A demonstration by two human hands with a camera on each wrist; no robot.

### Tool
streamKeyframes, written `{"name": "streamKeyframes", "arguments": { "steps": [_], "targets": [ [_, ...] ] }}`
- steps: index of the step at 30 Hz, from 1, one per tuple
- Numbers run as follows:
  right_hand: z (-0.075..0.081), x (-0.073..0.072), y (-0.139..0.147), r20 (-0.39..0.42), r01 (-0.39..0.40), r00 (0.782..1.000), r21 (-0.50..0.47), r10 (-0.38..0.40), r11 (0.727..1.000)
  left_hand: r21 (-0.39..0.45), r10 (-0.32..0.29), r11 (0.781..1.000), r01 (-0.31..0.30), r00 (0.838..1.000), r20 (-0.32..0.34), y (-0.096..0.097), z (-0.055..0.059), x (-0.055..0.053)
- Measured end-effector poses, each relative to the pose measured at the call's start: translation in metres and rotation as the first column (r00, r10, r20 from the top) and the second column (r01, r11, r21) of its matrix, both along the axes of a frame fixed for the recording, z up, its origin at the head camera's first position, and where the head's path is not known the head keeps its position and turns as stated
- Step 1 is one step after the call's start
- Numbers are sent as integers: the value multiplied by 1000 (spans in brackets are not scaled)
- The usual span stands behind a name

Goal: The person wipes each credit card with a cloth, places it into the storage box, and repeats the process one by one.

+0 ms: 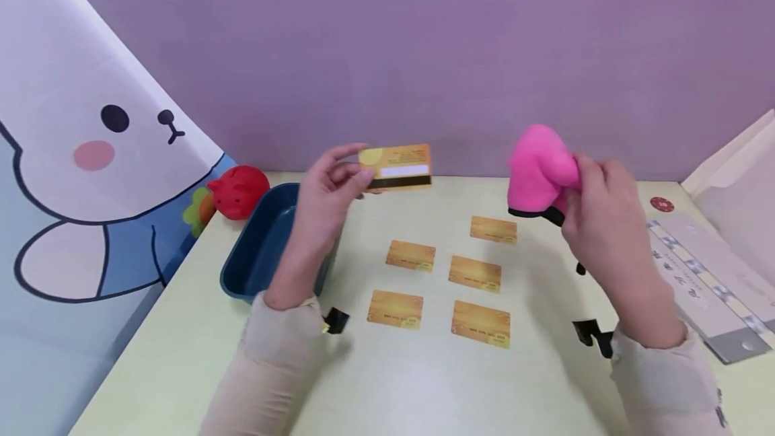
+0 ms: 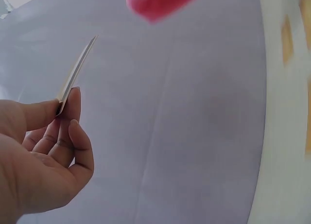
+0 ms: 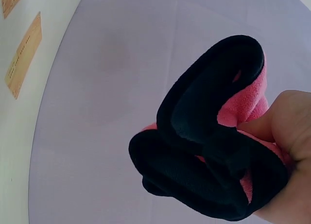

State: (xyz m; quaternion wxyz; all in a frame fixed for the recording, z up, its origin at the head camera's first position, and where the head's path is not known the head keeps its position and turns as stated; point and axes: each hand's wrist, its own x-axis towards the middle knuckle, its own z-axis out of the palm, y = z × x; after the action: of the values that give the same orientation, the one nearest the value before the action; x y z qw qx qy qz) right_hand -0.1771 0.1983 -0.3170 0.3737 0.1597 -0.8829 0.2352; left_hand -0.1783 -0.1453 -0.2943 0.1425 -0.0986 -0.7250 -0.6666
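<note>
My left hand (image 1: pixel 329 187) pinches a gold bank card (image 1: pixel 396 180) by its left end, raised above the table. The card's back, with a dark stripe and a white strip, faces the head camera; edge-on, the same card (image 2: pixel 75 76) shows in the left wrist view. At the right, my right hand (image 1: pixel 611 221) grips a pink fleecy thing with black trim (image 1: pixel 539 170), also in the air. From below, its folded black edging and dark inside (image 3: pixel 204 107) show; its kind is unclear. Several gold cards (image 1: pixel 475 273) lie flat on the table between and below the hands.
A dark blue bin (image 1: pixel 236 281) stands at the left, partly behind the left forearm. Beside it sits a red piggy bank (image 1: pixel 239 192). Toward the right edge are a red chip (image 1: pixel 662 204) and a flat grey box (image 1: pixel 696 274). A purple wall (image 1: pixel 460 52) rises behind the table.
</note>
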Motion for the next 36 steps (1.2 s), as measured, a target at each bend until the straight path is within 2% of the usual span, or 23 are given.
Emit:
{"name": "streamKeyframes", "arguments": {
  "steps": [4,6,8,12,16,21,24,27,31,34,36],
  "targets": [
    [3,-1,3,-54,-30,998,2,30,1000,-119,119,987,-109,990,80,-38,9,-9],
    [5,-1,4,-68,-37,997,9,38,999,-209,174,967,-143,975,136,-56,12,-16],
    [6,0,6,-76,-38,996,11,39,999,-313,215,938,-148,958,190,-73,13,-26],
    [9,3,10,-56,-33,998,14,33,999,-462,236,884,-76,924,300,-98,10,-46],
    [11,5,12,-20,-37,999,1,37,999,-535,241,845,9,887,395,-117,-2,-67],
    [9,9,13,9,-14,1000,-3,14,1000,-607,263,785,120,824,502,-132,-19,-87],
    [8,12,14,21,14,1000,13,-14,1000,-606,250,772,193,784,568,-133,-26,-93],
    [7,13,14,21,27,999,33,-28,999,-592,244,772,232,752,613,-131,-31,-97],
    [8,15,14,9,33,999,49,-33,998,-575,230,773,267,728,646,-125,-34,-101],
    [7,17,13,2,37,999,50,-37,998,-587,232,758,284,724,649,-123,-34,-104],
    [7,18,12,-6,37,999,48,-37,998,-614,249,734,290,727,640,-122,-34,-106]
  ]
}}
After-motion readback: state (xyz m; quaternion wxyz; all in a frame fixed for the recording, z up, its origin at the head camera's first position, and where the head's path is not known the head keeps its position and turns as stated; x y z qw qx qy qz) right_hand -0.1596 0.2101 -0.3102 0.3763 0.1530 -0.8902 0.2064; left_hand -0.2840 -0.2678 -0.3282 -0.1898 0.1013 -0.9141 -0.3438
